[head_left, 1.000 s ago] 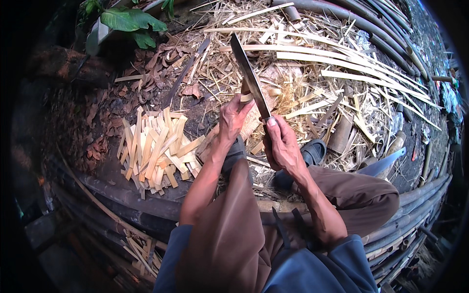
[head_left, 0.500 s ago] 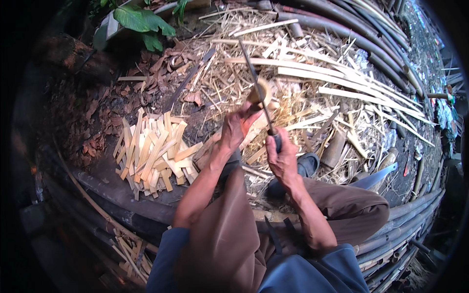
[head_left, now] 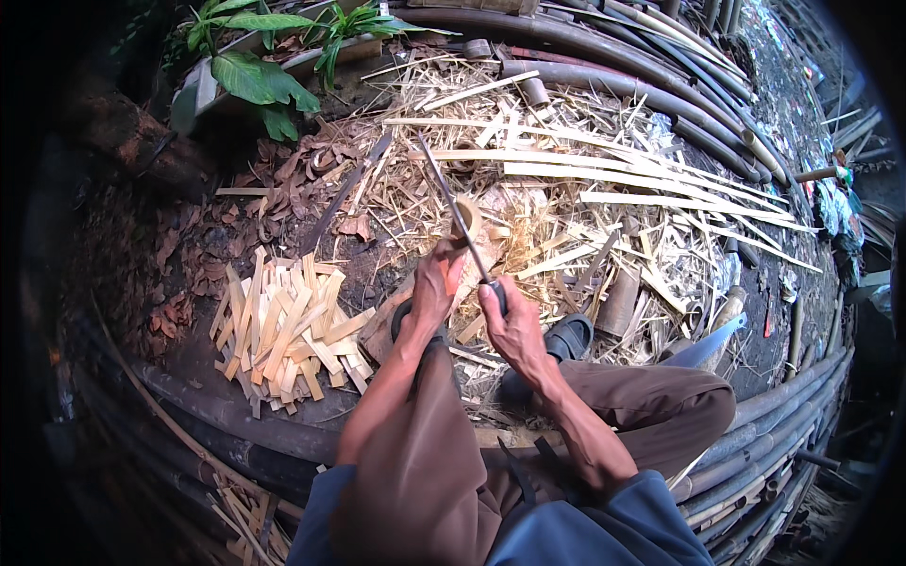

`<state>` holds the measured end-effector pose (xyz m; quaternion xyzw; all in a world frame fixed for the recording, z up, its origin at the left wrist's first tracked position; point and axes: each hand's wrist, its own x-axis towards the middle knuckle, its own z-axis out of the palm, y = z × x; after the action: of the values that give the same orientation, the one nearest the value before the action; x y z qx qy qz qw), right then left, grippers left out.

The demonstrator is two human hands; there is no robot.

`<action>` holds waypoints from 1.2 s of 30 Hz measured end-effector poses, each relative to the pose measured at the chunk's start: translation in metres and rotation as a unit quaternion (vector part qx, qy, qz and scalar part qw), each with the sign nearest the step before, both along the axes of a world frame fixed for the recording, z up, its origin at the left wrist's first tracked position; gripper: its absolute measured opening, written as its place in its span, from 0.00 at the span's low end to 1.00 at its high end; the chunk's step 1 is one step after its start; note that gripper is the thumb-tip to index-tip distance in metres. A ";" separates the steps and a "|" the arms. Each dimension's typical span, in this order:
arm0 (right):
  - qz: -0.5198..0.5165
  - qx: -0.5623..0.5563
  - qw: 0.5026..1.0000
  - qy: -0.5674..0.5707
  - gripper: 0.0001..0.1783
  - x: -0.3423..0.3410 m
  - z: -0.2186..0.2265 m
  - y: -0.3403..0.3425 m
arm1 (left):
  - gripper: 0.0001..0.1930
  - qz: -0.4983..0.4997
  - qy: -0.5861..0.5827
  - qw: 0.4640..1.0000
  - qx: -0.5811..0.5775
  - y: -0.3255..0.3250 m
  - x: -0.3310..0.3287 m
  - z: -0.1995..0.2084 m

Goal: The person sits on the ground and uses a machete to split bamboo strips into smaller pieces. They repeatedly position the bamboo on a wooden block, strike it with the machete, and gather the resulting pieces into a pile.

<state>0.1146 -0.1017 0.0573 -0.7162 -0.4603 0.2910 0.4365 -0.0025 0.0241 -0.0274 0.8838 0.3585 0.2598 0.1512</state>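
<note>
My left hand (head_left: pixel 434 288) is closed around the lower part of a short curved bamboo piece (head_left: pixel 468 217), which stands up above my fingers. Something orange shows at the edge of this hand. My right hand (head_left: pixel 514 316) grips the dark handle of a long knife (head_left: pixel 444 177), its narrow blade pointing up and left. The blade crosses in front of the bamboo, and looks to be against it; how deep it sits cannot be told. Below the hands a wooden block (head_left: pixel 385 325) lies between my feet, partly hidden by my left forearm.
Short split bamboo strips (head_left: pixel 283 330) are heaped at the left. Long pale strips (head_left: pixel 642 174) lie across shavings at the right. A saw blade (head_left: pixel 708 344) rests by my right knee, a long dark blade (head_left: pixel 349 189) farther off. Bamboo poles (head_left: pixel 623 85) line the back.
The whole view has shifted, showing more of the far side. Both hands, with the knife and bamboo piece, have come slightly left; both grips are the same.
</note>
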 end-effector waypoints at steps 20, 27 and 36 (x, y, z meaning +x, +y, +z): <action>-0.042 -0.155 0.954 -0.254 0.15 0.119 -0.024 0.008 | 0.14 -0.047 -0.018 0.988 -0.144 0.001 0.055 -0.027; -0.049 -0.273 0.957 0.082 0.24 0.084 -0.041 -0.018 | 0.19 0.042 -0.204 0.893 -0.398 0.032 0.029 0.011; -0.024 -0.079 0.994 -0.067 0.18 0.064 -0.064 -0.015 | 0.16 0.086 -0.445 0.615 -0.645 0.008 -0.029 0.028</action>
<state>0.1782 -0.1167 -0.0065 -0.7774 -0.4465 0.2674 0.3533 -0.0316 0.0325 0.0007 0.2996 0.3966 0.3351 0.8004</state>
